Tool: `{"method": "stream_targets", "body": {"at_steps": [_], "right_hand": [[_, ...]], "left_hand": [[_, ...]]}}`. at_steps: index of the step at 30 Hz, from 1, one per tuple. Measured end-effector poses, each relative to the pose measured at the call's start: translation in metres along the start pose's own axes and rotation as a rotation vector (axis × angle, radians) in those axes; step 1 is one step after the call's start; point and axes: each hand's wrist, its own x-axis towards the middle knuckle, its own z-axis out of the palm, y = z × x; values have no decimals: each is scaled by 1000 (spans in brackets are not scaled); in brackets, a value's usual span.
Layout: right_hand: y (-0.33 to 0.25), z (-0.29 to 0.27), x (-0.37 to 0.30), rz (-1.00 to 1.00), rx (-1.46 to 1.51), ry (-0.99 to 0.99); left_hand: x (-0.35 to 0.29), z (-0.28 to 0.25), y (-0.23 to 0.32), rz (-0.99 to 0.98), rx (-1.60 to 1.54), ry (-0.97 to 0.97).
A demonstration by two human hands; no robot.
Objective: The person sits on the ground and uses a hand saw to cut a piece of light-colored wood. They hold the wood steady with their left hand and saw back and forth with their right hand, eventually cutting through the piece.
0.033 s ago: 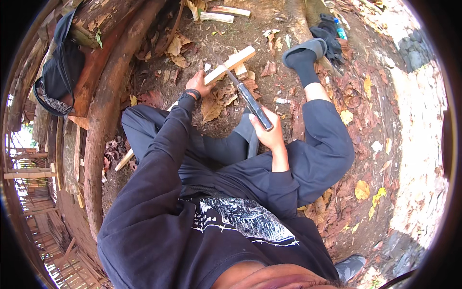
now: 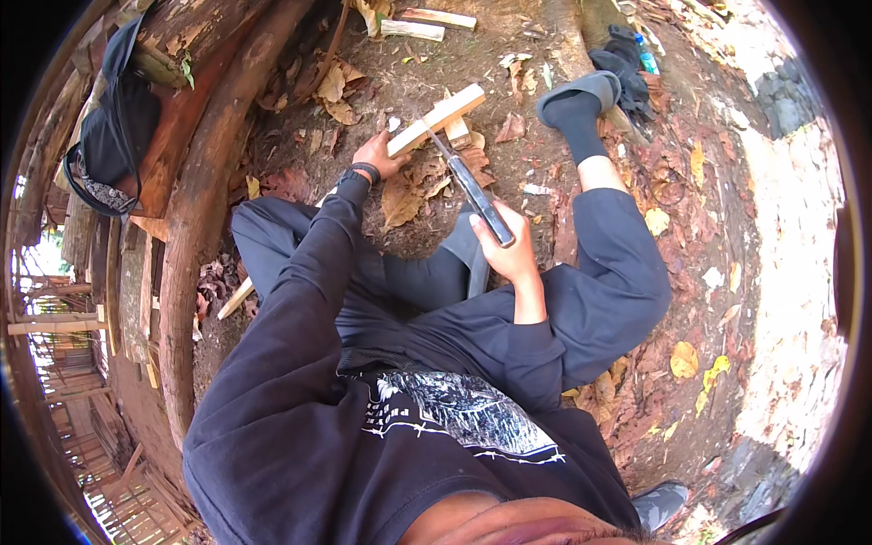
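Note:
A pale squared stick of wood (image 2: 452, 107) lies slantwise above the ground, its near end in the closed fingers of my left hand (image 2: 380, 156). A short wood block (image 2: 457, 134) shows under it. My right hand (image 2: 510, 250) is wrapped round the dark handle of a hand saw (image 2: 474, 195). The saw's narrow blade slants away to the upper left and meets the stick near its middle. Its teeth are too small to make out. Both forearms are in dark sleeves, and a dark band circles my left wrist.
Dry leaves (image 2: 400, 202) litter the soil around the stick. Two pale wood pieces (image 2: 413, 30) lie farther off. Thick logs (image 2: 204, 182) line the left, with a black bag (image 2: 113, 136) on them. My sandalled foot (image 2: 581, 95) is at upper right, near a bottle (image 2: 647, 56).
Hardly anything differs. The stick and my left hand have shifted slightly to the right in the picture, and less of the saw blade shows beyond the stick.

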Motion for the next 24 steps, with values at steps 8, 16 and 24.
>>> {"method": "stream_targets", "body": {"at_steps": [8,16,24], "right_hand": [[8,11,2,-14,-52,-25],[-31,-33,-14,62,-194,-145],[-26,-19,-16,89,-269,-152]], "left_hand": [[17,-15,23,-144,62,-172],[16,-11,26,-218,75,-144],[14,-8,22,-151,15,-124]]}}
